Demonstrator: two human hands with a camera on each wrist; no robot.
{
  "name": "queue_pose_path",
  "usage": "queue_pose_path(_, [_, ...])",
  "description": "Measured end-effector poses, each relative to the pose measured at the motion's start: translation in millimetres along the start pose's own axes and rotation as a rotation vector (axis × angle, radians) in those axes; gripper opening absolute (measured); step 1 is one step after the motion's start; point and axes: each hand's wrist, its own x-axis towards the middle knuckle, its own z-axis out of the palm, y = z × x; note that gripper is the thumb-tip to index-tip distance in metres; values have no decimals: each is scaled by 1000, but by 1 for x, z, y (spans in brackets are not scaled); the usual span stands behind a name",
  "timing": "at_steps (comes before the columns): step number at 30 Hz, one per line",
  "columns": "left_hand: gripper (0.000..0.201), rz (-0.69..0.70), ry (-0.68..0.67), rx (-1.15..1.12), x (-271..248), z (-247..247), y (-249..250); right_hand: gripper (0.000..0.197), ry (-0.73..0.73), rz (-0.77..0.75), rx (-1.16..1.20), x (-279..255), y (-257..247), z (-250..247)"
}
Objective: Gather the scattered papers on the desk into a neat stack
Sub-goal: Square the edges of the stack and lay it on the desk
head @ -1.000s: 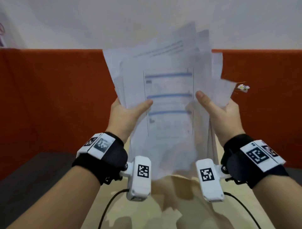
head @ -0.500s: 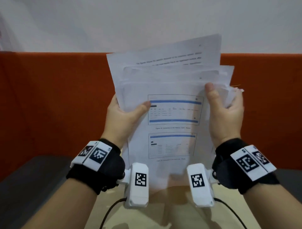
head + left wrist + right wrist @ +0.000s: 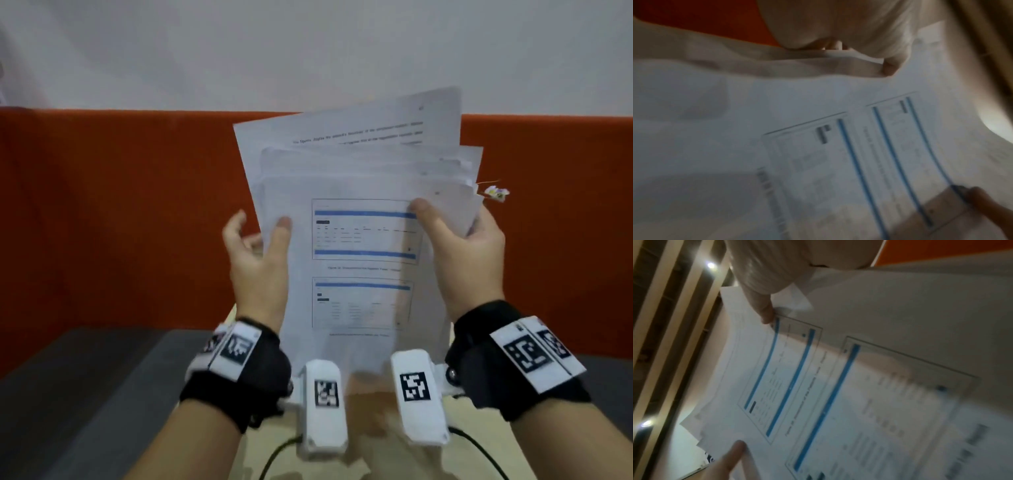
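A sheaf of printed white papers [image 3: 363,171] stands upright in the air above the desk, its top edges fanned and uneven. The front sheet shows two tables with blue bars [image 3: 818,162] [image 3: 838,386]. My right hand [image 3: 452,233] grips the sheaf's right edge, thumb [image 3: 762,311] on the front and fingers behind. My left hand [image 3: 258,240] sits at the left edge. Its thumb [image 3: 891,68] touches the front sheet, and its fingers are loosely spread beside the edge.
An orange partition [image 3: 120,205] runs across behind the papers, with a pale wall above. A small flower-like object [image 3: 495,192] pokes out by the sheaf's right corner. The light wooden desk [image 3: 370,455] lies below with black cables [image 3: 274,455], and a grey surface [image 3: 85,394] lies to the left.
The sheaf has turned upright and settled lower between my hands. My left hand has loosened from its grip and drifted slightly left. My right hand still holds on.
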Motion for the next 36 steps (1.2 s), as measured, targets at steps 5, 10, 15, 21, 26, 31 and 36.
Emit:
queue_pose_path(5, [45,-315,-156,-59,-30,-8,-34,10,-126,148,36,-15,14,-9])
queue_pose_path(10, [32,-358,-232,-77,-32,-9,-31,11,-166,177,67,-13,13,-11])
queue_pose_path(15, [70,0,-46,237,-12,-9,4,13,-178,195,94,-15,13,-15])
queue_pose_path(21, [102,707,-72,818,11,17,111,13,-212,205,75,-14,13,-17])
queue_pose_path(26, [84,850,-538,1051,10,39,137,10,-229,208,62,-14,12,-16])
queue_pose_path(31, [91,809,-805,1147,1,51,126,17,-243,184,40,-15,8,-14])
queue_pose_path(36, [90,853,-844,1043,-6,55,115,15,-244,160,50,-15,8,-13])
